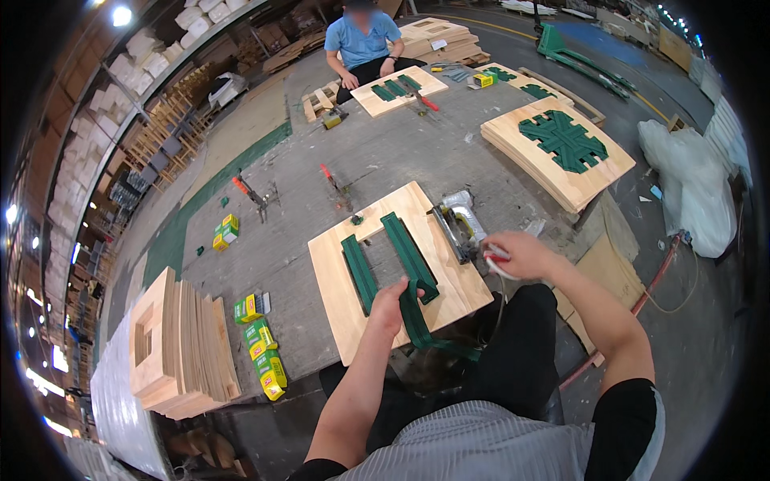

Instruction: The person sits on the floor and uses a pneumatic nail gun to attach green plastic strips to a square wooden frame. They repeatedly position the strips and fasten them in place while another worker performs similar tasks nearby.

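Note:
In front of me lies a pale plywood panel (335, 264) with a square opening. Two dark green webbing straps (407, 250) run side by side across the opening. My left hand (389, 306) pinches a green strap at the panel's near side, and its loose tail (419, 329) hangs over the edge towards my lap. My right hand (517, 255) is closed round a small red and white thing (496, 256) whose kind I cannot make out. Just beyond it, a silver and black staple gun (459, 224) rests on the panel's right edge, not held.
Wooden frames (180, 349) are stacked at left, beside yellow-green boxes (261, 340). Red-handled tools (250, 192) lie farther off. Panels with woven green webbing (564, 144) are piled at right. Across the table sits a person in a blue shirt (362, 42) with another strapped panel (397, 90).

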The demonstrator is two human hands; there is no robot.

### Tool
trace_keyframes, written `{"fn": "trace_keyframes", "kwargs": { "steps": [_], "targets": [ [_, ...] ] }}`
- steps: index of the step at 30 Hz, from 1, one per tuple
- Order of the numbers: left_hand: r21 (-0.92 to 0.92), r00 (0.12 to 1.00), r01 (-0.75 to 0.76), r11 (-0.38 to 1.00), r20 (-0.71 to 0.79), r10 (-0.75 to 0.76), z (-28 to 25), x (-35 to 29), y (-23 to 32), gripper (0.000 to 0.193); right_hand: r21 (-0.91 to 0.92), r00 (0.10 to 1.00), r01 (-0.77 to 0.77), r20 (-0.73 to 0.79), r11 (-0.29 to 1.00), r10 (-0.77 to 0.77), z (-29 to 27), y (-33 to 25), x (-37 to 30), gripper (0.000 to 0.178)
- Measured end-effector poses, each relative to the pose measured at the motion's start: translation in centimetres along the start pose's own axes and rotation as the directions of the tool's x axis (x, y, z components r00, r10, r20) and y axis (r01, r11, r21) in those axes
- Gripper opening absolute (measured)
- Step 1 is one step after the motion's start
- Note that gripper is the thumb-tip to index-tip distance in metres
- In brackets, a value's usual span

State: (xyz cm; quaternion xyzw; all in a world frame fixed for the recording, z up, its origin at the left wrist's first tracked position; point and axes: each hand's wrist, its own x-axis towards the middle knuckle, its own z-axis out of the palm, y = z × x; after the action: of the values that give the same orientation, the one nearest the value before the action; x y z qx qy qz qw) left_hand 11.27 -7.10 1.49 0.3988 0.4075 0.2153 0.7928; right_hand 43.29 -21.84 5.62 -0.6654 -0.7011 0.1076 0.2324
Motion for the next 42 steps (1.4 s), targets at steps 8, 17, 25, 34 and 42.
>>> {"fn": "trace_keyframes", "kwargs": {
  "steps": [8, 17, 25, 34, 42],
  "targets": [
    [0.115, 0.998, -0.045, 0.992, 0.037, 0.041, 1.6, -0.6, 1.6, 0.039, -0.229, 0.938, 0.180, 0.334, 0.957, -0.096, 1.7, -3.5, -0.7, 0.048],
    [0.101, 1.000, -0.019, 0.995, 0.023, 0.017, 1.3, -2.0, 1.3, 0.039, -0.234, 0.884, 0.332, 0.416, 0.914, -0.214, 4.2, -4.0, 2.8, 0.043],
    [0.086, 0.999, -0.041, 0.995, 0.014, 0.040, 0.5, -1.8, 1.3, 0.039, -0.136, 0.843, 0.389, 0.451, 0.911, -0.292, 3.8, -3.3, 3.4, 0.036],
    [0.093, 0.997, -0.067, 0.993, 0.049, 0.062, 1.5, -2.5, 0.9, 0.036, -0.185, 0.837, 0.389, 0.482, 0.903, -0.261, 5.1, -5.6, 5.0, 0.039],
    [0.283, 0.781, -0.368, 0.886, -0.422, 0.460, -6.5, -10.5, -0.5, 0.033, 0.048, 0.950, -0.216, -0.220, 0.975, 0.221, 4.5, -2.0, 1.8, 0.037]
  ]
}}
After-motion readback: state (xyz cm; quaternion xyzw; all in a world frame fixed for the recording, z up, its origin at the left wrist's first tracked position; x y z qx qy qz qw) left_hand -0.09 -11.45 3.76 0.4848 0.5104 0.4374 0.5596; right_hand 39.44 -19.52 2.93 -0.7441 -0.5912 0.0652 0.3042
